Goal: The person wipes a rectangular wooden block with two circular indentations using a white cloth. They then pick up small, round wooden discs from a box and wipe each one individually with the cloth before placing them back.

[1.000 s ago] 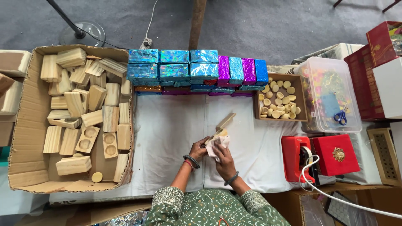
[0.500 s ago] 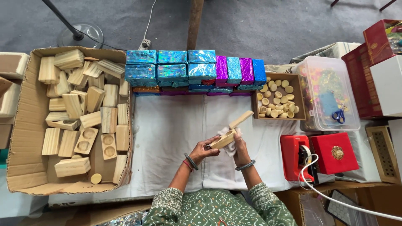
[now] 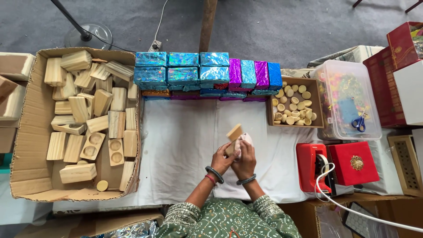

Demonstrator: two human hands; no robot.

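cardboard box [image 3: 26, 132] – wooden blocks [image 3: 81, 110] | small tray [image 3: 269, 110] – discs [image 3: 293, 108] | left hand [image 3: 221, 159], right hand [image 3: 245, 159] both grasping wood block [image 3: 234, 132] – long axis tilted toward the far-right corner of the white cloth [image 3: 176, 141]

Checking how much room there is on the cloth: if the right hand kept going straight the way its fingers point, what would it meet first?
Probably the row of foil-wrapped boxes. The right hand, holding a cloth against the wooden block, points up the white sheet, which looks bare until those boxes; height is unclear.

Carton of wooden blocks [image 3: 79, 119] left, wrapped boxes [image 3: 207, 72] behind, tray of discs [image 3: 293, 105] right of them.
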